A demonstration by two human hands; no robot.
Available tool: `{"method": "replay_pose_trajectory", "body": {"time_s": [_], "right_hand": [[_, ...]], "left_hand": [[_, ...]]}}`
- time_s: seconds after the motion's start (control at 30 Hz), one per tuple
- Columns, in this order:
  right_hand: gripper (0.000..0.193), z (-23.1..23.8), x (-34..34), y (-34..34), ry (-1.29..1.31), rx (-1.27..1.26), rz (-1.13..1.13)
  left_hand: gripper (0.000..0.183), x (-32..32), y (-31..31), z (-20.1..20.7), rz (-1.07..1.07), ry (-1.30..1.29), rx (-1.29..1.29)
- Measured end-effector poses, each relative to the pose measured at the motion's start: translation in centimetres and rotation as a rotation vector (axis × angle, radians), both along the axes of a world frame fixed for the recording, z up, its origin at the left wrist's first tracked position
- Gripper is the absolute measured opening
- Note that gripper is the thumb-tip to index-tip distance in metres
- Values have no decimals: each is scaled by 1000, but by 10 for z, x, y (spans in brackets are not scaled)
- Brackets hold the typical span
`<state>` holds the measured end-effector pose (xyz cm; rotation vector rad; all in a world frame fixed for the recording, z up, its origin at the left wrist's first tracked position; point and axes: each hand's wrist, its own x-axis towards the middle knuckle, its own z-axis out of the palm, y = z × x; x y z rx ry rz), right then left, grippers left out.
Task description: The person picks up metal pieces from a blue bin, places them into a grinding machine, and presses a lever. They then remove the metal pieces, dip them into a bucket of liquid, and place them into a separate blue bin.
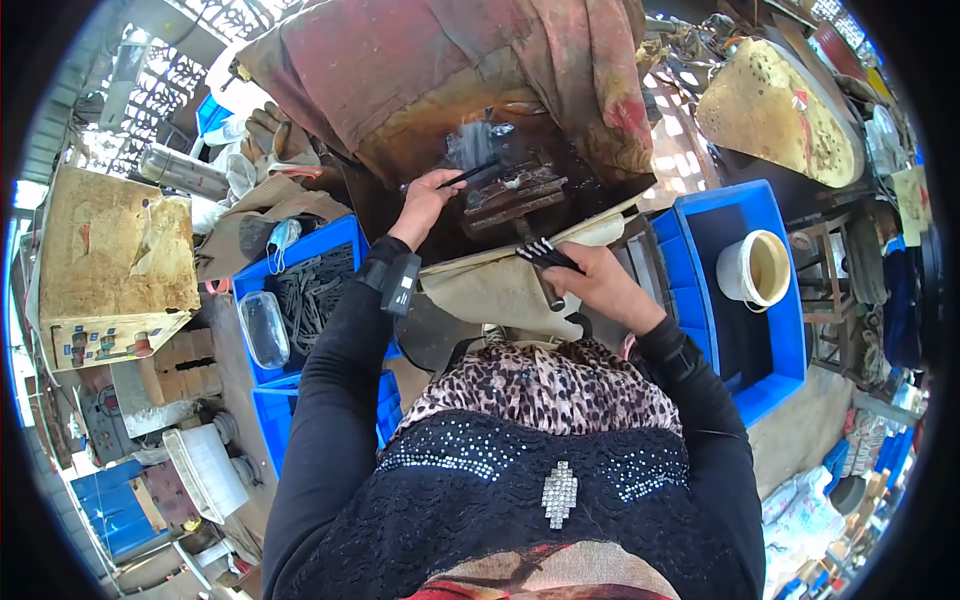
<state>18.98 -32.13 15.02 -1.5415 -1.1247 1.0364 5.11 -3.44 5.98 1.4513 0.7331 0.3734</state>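
Observation:
My left hand (428,205) is closed on a thin dark rod (470,174), its far end pointing right toward a greyish blurred patch (480,145) inside a dark cavity. Below that patch sits a rusty metal clamp-like block (515,200) with a bar (545,285) coming toward me. Beside this bar my right hand (605,285) is closed around a bundle of dark strips with shiny pale ends (540,252). What kind of parts the strips are, I cannot tell. A stained reddish cloth (440,70) drapes over the cavity.
At left, a blue crate (350,235) holds many thin dark pieces (315,295) and a clear plastic container (263,330). A white bucket (735,272) stands in the right blue crate (790,345). A pale board (450,265) edges the work area; a stained box (120,240) stands left.

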Motion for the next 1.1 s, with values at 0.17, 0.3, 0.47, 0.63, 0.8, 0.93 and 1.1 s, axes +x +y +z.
{"method": "replay_pose_trajectory", "body": {"time_s": [0.17,0.3,0.47,0.63,0.8,0.93,1.1], "right_hand": [[27,20,-4,-14,-258,-38,144],[35,20,-5,-19,-435,21,190],[36,18,-7,-21,-514,47,192],[32,15,-13,-24,-571,150,182],[29,17,-12,-25,-647,193,204],[31,12,-12,-25,-723,243,205],[27,17,-9,-14,-684,225,218]], "left_hand": [[36,0,6,-9,-198,36,189],[40,3,7,-14,-307,104,560],[44,9,6,-11,-364,249,970],[42,2,7,1,-463,263,1153],[40,2,-4,21,-452,373,1162],[31,-8,-8,41,-447,307,1169],[23,-42,-22,54,-156,259,1145]]}}
